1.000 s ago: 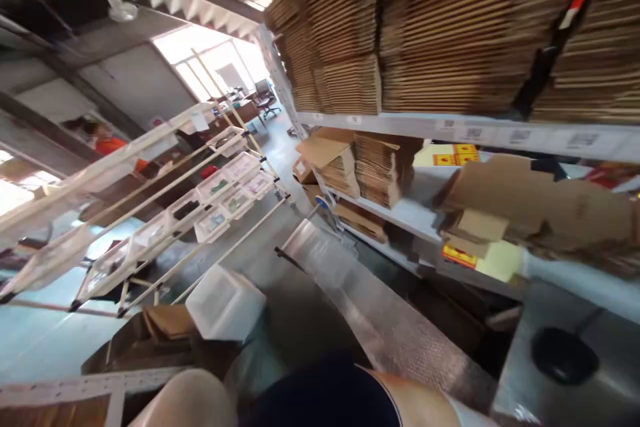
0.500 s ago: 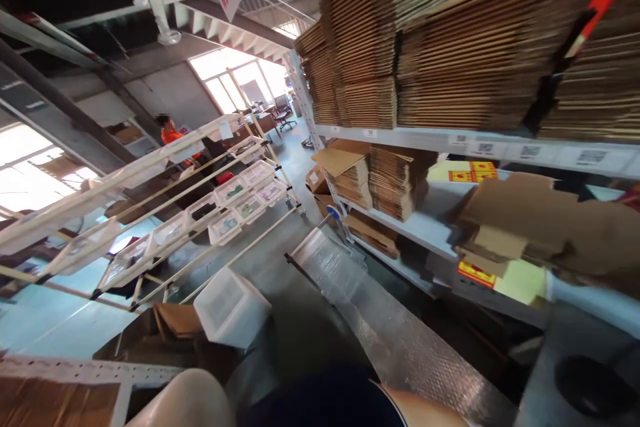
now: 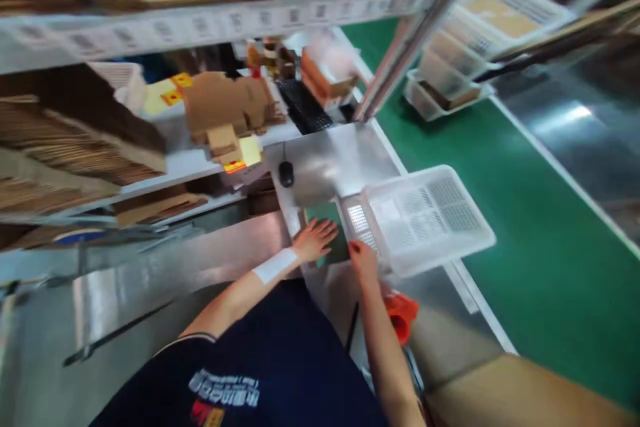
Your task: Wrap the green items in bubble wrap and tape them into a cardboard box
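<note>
My left hand (image 3: 316, 240) lies with spread fingers on a flat dark green pad-like item (image 3: 336, 255) on the metal bench (image 3: 345, 150). A white label-like patch (image 3: 275, 265) is on my left forearm. My right hand (image 3: 363, 261) has its fingers curled together at the pad's right side, close to the near rim of a white plastic basket (image 3: 430, 217). Blur hides what those fingers hold, if anything. Left of the basket, a strip of white grid (image 3: 360, 223) shows. Farther back on the bench is a black computer mouse (image 3: 286, 174).
Behind the bench stand a black keyboard (image 3: 304, 107) and an orange-brown box (image 3: 320, 80). Torn cardboard (image 3: 225, 103) lies on the shelf at left. An orange tape dispenser-like object (image 3: 401, 317) is beside my right forearm. Stacked plastic baskets (image 3: 450, 63) stand on the green floor (image 3: 530, 213).
My view has swung right, from the aisle and shelving to the bench. Both hands have come into view over the bench; before, only part of my arms showed.
</note>
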The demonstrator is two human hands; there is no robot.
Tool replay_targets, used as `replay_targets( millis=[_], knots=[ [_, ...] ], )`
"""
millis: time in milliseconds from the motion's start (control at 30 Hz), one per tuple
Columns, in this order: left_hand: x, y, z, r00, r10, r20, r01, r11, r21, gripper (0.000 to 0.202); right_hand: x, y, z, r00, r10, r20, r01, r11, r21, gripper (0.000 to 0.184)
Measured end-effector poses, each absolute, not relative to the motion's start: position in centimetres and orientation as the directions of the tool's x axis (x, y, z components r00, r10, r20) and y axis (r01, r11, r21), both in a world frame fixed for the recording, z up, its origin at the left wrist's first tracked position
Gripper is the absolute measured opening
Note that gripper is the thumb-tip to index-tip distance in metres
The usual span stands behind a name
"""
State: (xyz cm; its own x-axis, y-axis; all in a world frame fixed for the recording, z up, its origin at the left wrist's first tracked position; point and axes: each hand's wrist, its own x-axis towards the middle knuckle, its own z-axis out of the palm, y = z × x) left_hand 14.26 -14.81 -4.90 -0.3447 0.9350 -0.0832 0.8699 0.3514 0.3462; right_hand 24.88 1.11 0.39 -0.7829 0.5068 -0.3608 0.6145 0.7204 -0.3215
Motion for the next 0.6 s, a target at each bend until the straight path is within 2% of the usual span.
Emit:
replay_targets(
  millis=[33, 100, 200, 333, 433, 533, 600],
  knots=[
    [14.3, -14.7, -5.1, -0.349, 0.933, -0.089, 0.862, 0.357, 0.361, 0.063, 26.0, 1.5, 0.4, -0.747, 0.540, -0.387, 0.654, 0.701, -0.284, 0.019],
    [14.4, -14.5, -5.0, -0.337, 0.938, -0.083, 0.866, 0.343, 0.364, 0.071, 26.8, 1.1, 0.3, -0.702, 0.575, -0.420, 0.696, 0.679, -0.233, 0.029],
    [13.5, -13.7, -4.1, -0.218, 0.975, -0.037, 0.895, 0.214, 0.391, 0.079, 26.1, -0.7, 0.0, -0.690, 0.585, -0.426, 0.705, 0.676, -0.213, 0.036],
    [10.9, -12.1, -4.2, -0.045, 0.998, 0.034, 0.856, 0.021, 0.517, 0.069, 26.5, -2.9, -0.1, -0.723, 0.565, -0.397, 0.676, 0.697, -0.240, 0.052],
    [9.7, -11.7, -5.1, -0.047, 0.999, 0.025, 0.818, 0.025, 0.574, 0.071, 27.8, -3.1, -0.9, -0.760, 0.565, -0.320, 0.649, 0.658, -0.382, 0.055],
    [9.5, -12.2, -6.3, -0.091, 0.996, 0.019, 0.810, 0.063, 0.583, 0.076, 28.1, -1.3, -2.0, -0.719, 0.637, -0.278, 0.649, 0.475, -0.594, 0.045],
    [9.7, -12.5, -7.0, -0.114, 0.992, 0.053, 0.810, 0.061, 0.583, 0.073, 27.2, 0.6, -2.6, -0.678, 0.675, -0.291, 0.655, 0.376, -0.656, 0.041]
  ],
)
